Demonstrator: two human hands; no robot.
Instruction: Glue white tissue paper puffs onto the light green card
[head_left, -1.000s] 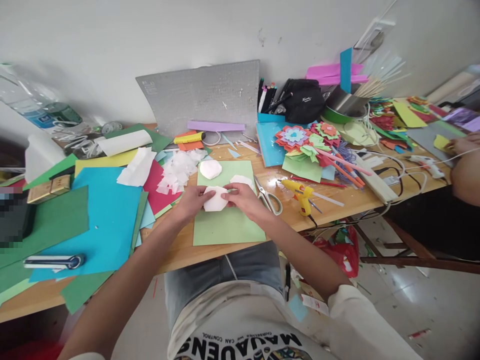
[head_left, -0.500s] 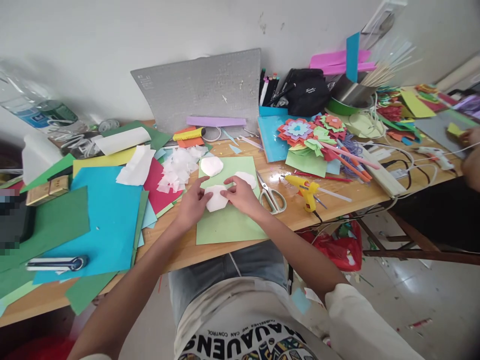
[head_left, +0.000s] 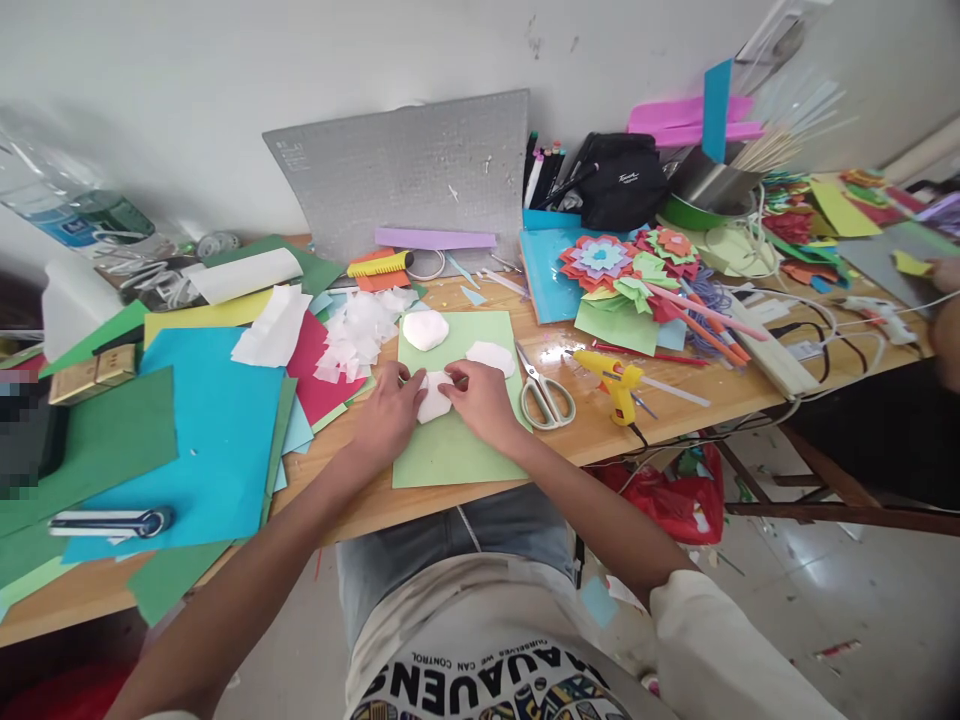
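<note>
Over a light green sheet (head_left: 457, 455) I grip a small white paper piece (head_left: 434, 398) between both hands. My left hand (head_left: 390, 410) pinches its left edge with thumb and fingertips; my right hand (head_left: 484, 400) pinches the right edge the same way. Behind my hands, on the same sheet, lie a rounded white paper piece (head_left: 426, 329) and another white piece (head_left: 491, 358), partly covered by my right hand. Scissors (head_left: 546, 392) rest with closed blades just right of the sheet. A heap of white tissue scraps (head_left: 360, 335) sits left of it.
A yellow glue gun (head_left: 619, 385) and its cord lie to the right, near layered paper flowers (head_left: 600, 258). Blue card (head_left: 210, 430) and a stapler-like tool (head_left: 111, 523) occupy the left. A grey cutting mat (head_left: 412, 170) leans on the wall. Another person's hand (head_left: 946, 275) shows far right.
My fingers have curled in closer around the white paper piece, covering more of its edges. The raised forefingers have come down onto it. The camera view has shifted slightly.
</note>
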